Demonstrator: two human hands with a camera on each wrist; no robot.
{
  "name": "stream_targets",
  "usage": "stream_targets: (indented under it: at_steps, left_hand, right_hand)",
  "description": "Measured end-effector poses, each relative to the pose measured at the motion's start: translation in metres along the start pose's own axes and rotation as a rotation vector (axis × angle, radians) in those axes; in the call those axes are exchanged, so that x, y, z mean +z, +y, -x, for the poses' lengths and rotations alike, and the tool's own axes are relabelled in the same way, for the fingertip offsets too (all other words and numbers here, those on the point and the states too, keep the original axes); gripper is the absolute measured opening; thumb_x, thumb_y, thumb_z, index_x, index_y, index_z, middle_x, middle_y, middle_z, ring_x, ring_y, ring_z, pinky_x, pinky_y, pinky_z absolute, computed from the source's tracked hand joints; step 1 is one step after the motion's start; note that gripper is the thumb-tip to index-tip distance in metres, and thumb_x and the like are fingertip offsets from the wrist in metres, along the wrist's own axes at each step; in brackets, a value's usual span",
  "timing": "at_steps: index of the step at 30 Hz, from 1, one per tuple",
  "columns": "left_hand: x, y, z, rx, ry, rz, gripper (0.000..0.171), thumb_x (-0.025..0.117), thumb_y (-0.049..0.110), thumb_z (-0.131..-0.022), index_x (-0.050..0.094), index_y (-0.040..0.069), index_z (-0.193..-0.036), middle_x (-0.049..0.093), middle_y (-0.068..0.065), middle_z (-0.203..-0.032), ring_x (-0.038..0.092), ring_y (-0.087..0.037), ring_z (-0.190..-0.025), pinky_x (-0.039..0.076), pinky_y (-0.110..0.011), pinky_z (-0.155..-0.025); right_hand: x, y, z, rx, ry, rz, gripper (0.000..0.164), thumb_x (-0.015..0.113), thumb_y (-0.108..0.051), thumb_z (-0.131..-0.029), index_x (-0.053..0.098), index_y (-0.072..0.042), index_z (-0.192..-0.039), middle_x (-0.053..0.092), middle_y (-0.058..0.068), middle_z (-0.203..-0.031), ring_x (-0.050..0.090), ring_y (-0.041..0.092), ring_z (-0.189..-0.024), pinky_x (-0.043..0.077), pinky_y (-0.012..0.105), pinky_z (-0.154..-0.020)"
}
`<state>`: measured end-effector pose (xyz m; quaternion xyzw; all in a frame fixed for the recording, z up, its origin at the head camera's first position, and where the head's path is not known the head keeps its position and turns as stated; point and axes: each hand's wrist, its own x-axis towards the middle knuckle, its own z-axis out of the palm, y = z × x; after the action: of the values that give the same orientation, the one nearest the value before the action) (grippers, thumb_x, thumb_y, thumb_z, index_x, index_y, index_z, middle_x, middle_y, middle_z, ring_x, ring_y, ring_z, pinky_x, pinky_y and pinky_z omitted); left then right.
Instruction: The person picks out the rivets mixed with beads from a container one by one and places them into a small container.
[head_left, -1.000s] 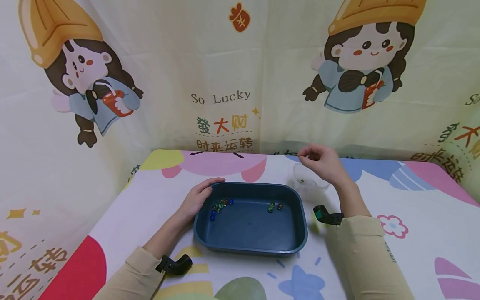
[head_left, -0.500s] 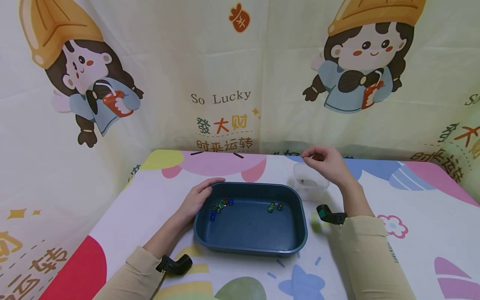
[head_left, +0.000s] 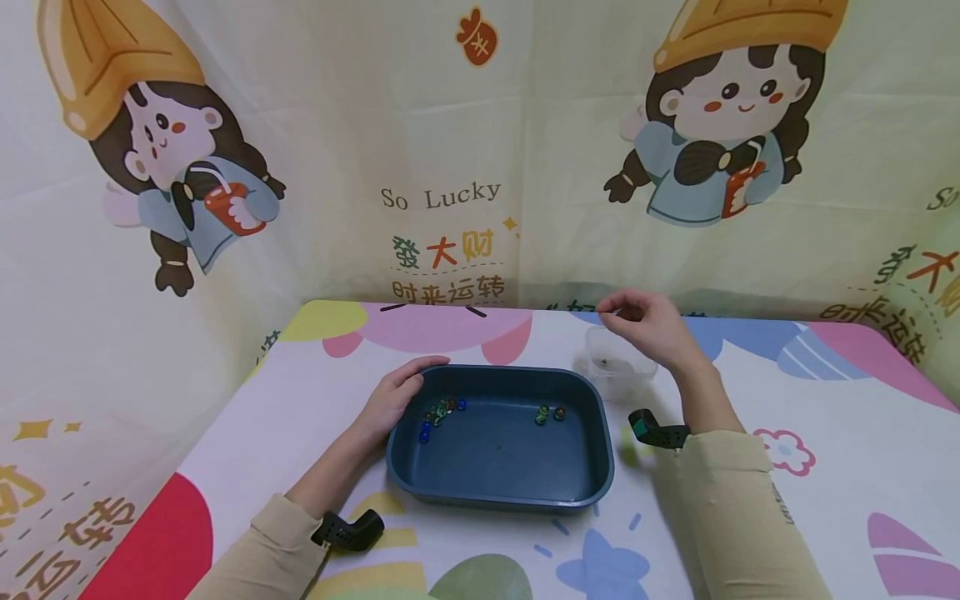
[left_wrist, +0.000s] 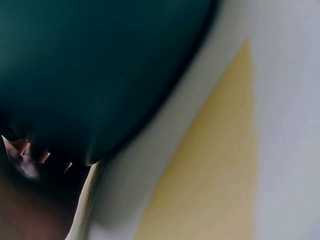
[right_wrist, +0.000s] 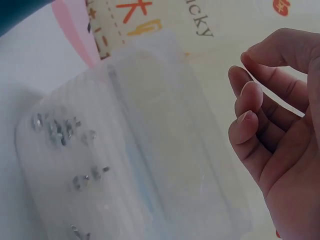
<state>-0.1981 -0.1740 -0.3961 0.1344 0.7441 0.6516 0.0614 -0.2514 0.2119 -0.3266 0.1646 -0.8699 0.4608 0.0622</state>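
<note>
A dark blue plastic basin (head_left: 498,475) sits on the table. Several glass marbles (head_left: 440,412) lie by its left wall, and a few more marbles (head_left: 542,414) lie toward its right end. My left hand (head_left: 390,404) grips the basin's back left corner, thumb at the rim. Behind the basin's right corner stands a clear plastic box (head_left: 622,371), its small shiny contents (right_wrist: 60,127) blurred through the wall. Over that box hangs my right hand (head_left: 648,325). In the right wrist view its thumb and forefinger tips meet, the other fingers curl, and nothing shows between them.
A cartoon-printed cloth (head_left: 780,533) covers the table. Behind it hangs a printed curtain (head_left: 570,167), close to the table's back edge and my right hand. Black wrist cameras (head_left: 348,531) sit on both wrists.
My right hand shifts slightly right, then back left, staying above the clear box. The left hand, basin and marbles keep their places.
</note>
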Motion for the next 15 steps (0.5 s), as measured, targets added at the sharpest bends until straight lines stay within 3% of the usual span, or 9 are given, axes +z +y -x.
stream_targets:
  at_steps: [5, 15]
  left_hand:
    - [0.000, 0.000, 0.001, 0.000, 0.003, -0.012, 0.046, 0.031, 0.007, -0.103, 0.052, -0.001, -0.143, 0.053, -0.019, -0.143, 0.051, -0.035, -0.129, 0.035, -0.049, -0.112]
    - [0.001, 0.000, 0.001, -0.001, 0.000, -0.010, 0.046, 0.031, 0.007, -0.104, 0.052, -0.001, -0.143, 0.053, -0.019, -0.144, 0.051, -0.035, -0.129, 0.035, -0.050, -0.112]
  right_hand:
    - [0.000, -0.005, 0.000, -0.034, 0.009, -0.031, 0.024, 0.065, -0.016, -0.098, 0.067, 0.001, -0.114, 0.066, 0.016, -0.102, 0.057, 0.029, -0.084, 0.047, 0.026, -0.071]
    - [0.007, -0.030, 0.001, -0.131, 0.011, -0.073, 0.020, 0.065, -0.013, -0.097, 0.068, 0.001, -0.111, 0.065, 0.014, -0.096, 0.056, 0.025, -0.078, 0.048, 0.027, -0.069]
